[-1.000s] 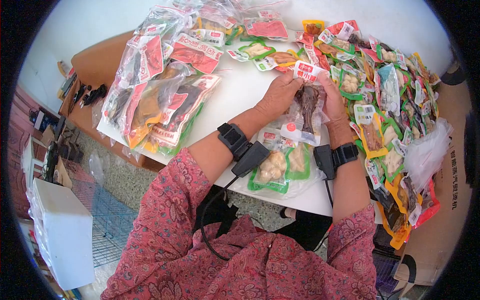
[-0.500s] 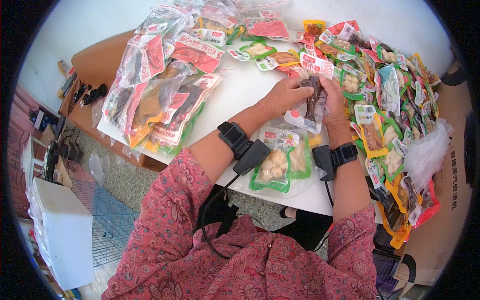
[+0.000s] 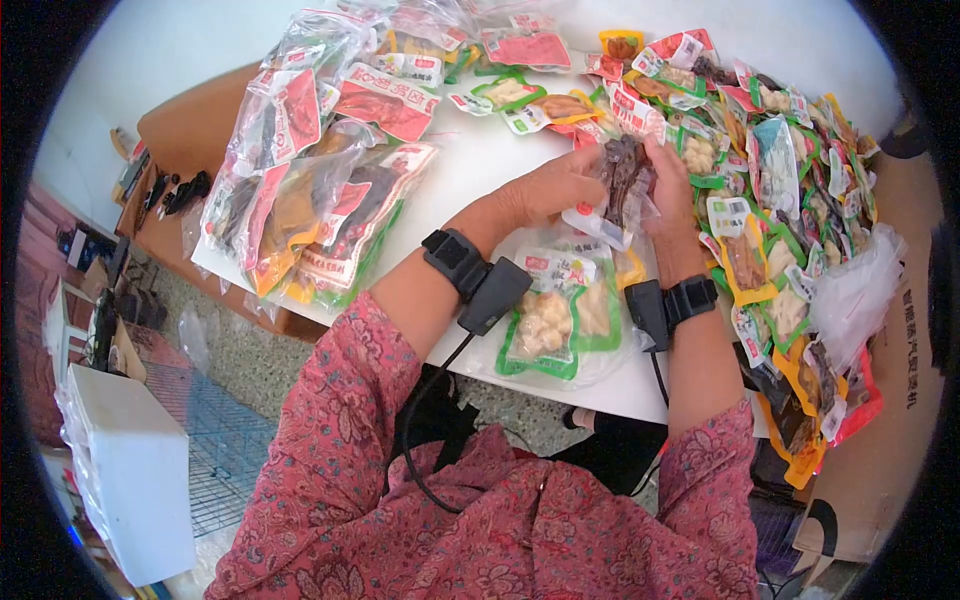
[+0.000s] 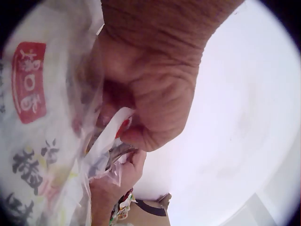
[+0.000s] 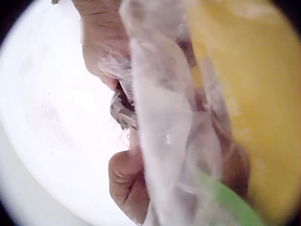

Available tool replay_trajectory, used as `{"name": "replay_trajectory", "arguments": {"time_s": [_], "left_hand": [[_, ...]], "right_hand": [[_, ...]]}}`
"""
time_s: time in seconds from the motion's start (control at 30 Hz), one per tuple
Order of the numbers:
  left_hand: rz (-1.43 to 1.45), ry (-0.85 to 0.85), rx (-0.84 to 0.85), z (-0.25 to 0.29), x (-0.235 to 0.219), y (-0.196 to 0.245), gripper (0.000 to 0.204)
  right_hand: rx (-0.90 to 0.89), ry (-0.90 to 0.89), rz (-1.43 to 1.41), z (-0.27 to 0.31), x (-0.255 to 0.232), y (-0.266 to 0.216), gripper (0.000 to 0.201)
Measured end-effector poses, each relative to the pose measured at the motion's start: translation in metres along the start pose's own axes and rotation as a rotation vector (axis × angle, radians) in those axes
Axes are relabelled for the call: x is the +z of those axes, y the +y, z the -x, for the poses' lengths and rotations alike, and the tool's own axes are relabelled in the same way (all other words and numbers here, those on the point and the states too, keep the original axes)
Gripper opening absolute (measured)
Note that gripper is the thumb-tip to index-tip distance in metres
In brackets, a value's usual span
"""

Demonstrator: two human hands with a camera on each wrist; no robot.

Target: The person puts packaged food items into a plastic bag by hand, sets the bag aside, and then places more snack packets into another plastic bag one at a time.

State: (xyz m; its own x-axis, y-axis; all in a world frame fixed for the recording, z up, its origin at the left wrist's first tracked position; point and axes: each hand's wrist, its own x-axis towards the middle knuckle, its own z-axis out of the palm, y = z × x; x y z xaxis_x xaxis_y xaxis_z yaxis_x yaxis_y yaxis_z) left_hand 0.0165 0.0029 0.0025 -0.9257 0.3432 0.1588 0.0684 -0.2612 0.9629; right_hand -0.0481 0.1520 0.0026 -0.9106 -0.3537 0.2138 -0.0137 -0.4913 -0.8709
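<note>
Both hands hold a clear vacuum packet of dark brown meat [image 3: 624, 180] with a red-and-white printed top, above the table. At its lower left side, my left hand [image 3: 555, 188] pinches the film; in the left wrist view, thumb and fingers close on a white strip [image 4: 115, 125]. My right hand [image 3: 672, 190] grips the packet's right edge, thumb near the printed top. Close below lies a clear plastic bag [image 3: 480, 345] with green-edged packets of pale pieces [image 3: 540, 322]. That bag's film and a yellow packet [image 5: 254, 94] hide much of the right wrist view.
A large heap of small food packets [image 3: 790, 200] covers the table's right side. Big clear bags [image 3: 330, 200] of packets stand at the left. A few loose packets [image 3: 510, 92] lie at the back. Cardboard [image 3: 880, 350] borders the right edge of the white table [image 3: 470, 165].
My left hand has shifted from the packet's top edge down to its lower left side. The packet has tilted and its printed top leans back; my right hand stays on its right edge.
</note>
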Motion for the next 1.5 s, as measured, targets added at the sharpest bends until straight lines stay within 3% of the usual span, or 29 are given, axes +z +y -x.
{"name": "replay_trajectory", "arguments": {"time_s": [0.1, 0.53, 0.6, 0.73, 0.83, 0.9, 1.0, 1.17, 1.5], "left_hand": [[-0.004, -0.043, -0.122, 0.006, -0.007, 0.007, 0.039], [0.196, -0.122, -0.122, 0.005, -0.005, 0.007, 0.031], [0.191, -0.193, -0.159, 0.003, -0.013, 0.001, 0.063], [0.212, -0.191, -0.164, 0.004, -0.011, 0.001, 0.063], [0.274, -0.146, -0.118, 0.005, -0.006, 0.003, 0.059], [0.198, -0.185, -0.133, 0.003, -0.005, 0.002, 0.028], [0.208, -0.140, -0.180, 0.005, -0.001, 0.005, 0.035], [0.046, -0.091, -0.189, 0.004, 0.003, 0.005, 0.027], [-0.032, -0.077, -0.138, 0.004, 0.006, 0.006, 0.014]], "right_hand": [[-0.012, 0.044, -0.028, 0.001, 0.005, -0.002, 0.021], [-0.075, 0.062, 0.101, -0.017, -0.022, 0.007, 0.024], [-0.079, 0.068, 0.094, -0.017, -0.023, 0.009, 0.024], [-0.102, 0.152, 0.157, -0.017, -0.024, 0.006, 0.023], [-0.166, 0.252, 0.183, -0.017, -0.029, 0.006, 0.023], [-0.193, 0.325, 0.132, -0.016, -0.030, 0.004, 0.022], [-0.201, 0.344, -0.040, -0.016, -0.028, 0.000, 0.023], [-0.327, 0.333, 0.192, -0.013, -0.025, -0.004, 0.023], [-0.347, 0.316, 0.183, -0.009, -0.018, -0.011, 0.026]]}}
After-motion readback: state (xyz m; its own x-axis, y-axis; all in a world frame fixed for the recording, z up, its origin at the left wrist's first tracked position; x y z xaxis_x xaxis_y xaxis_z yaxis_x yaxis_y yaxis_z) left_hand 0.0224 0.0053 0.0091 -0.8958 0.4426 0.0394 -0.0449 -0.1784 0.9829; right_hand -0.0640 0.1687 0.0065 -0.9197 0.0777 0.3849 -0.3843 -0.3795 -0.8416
